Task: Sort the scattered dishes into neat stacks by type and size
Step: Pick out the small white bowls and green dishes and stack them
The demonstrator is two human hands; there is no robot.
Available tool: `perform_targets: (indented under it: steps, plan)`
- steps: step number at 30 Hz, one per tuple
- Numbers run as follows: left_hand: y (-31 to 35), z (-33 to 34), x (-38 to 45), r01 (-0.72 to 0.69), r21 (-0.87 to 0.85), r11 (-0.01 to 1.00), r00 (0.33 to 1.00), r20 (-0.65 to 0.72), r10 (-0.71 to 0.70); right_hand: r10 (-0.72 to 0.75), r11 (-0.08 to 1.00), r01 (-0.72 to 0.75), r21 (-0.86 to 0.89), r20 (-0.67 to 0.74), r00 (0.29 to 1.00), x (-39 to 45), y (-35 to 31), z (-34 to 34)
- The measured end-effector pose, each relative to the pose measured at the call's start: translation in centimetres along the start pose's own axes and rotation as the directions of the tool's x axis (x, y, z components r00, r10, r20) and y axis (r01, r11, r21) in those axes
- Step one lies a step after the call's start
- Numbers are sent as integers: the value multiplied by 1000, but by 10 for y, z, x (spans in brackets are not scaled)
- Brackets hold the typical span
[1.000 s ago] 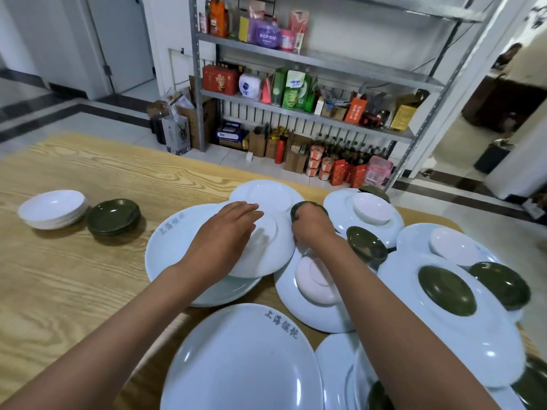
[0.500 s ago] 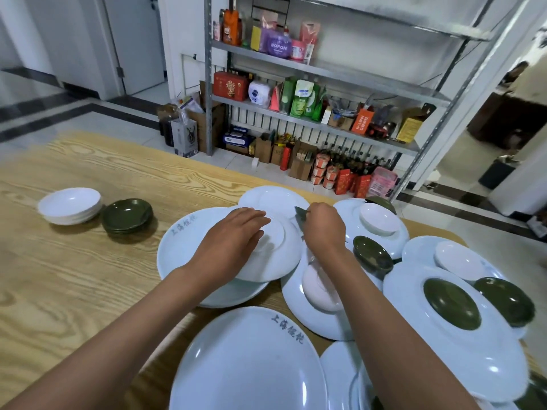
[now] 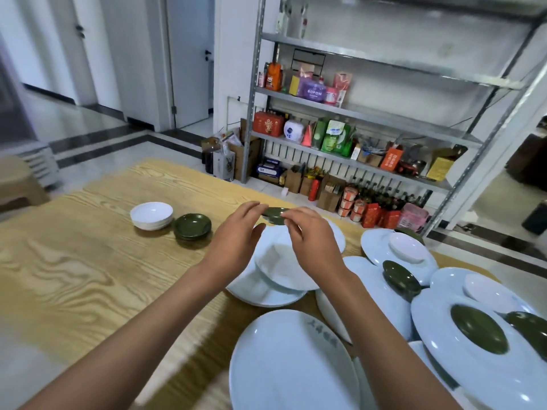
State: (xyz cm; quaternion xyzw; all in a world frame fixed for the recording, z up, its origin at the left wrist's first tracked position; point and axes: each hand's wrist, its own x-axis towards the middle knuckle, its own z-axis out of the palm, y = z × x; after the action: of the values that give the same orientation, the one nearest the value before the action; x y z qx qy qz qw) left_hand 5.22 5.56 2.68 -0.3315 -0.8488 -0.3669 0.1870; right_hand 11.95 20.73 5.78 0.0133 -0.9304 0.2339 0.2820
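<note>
Nearest, a large white plate (image 3: 291,362) with faint green lettering at its far rim, on the wooden desk (image 3: 88,276). Just right of it, another big white plate (image 3: 485,377) carrying a dark green saucer (image 3: 478,329); more white plates and green saucers overlapping beyond, one green saucer (image 3: 401,279) tilted between two plates. Farther in, mid-desk, overlapping white plates (image 3: 278,276) under both hands. Above them, lifted off the desk, a small green dish (image 3: 273,215) pinched at its near edge by the right hand (image 3: 310,241), grip clenched on it between thumb and fingers. Left hand (image 3: 236,241) beside it, fingertips at the dish's left rim, grip loose and curled, contact hard to tell. Farther left, a stack of white bowls (image 3: 151,215) just beside a stack of green saucers (image 3: 192,226). Beyond the desk, metal shelving (image 3: 370,119) with packaged goods.
</note>
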Motion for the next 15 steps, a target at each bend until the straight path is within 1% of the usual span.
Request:
perform_targets:
  steps: [3,6,9,11,13,15]
  plan:
    - [-10,-21,-8,-21,-10,1000,999,-33,21,-25,999,25,24,14,1000,0,-27,11]
    - [-23,-38,-17,-12,-17,1000,997,-80,11,-43,997,41,64,36,998,1,-47,22]
    - [-39,-53,-24,-13,-4,1000,996,-85,13,-57,996,51,77,79,995,3,-63,32]
    - [-49,-59,-28,-7,-6,1000,995,-99,6,-32,997,24,69,120,992,2,-70,40]
    - [-59,-64,-32,33,-1,999,993,-116,-33,11,998,-22,67,157,988,1,-75,48]
    - [-74,-65,-34,75,19,997,992,-105,-73,43,996,-56,68,185,982,1,-74,56]
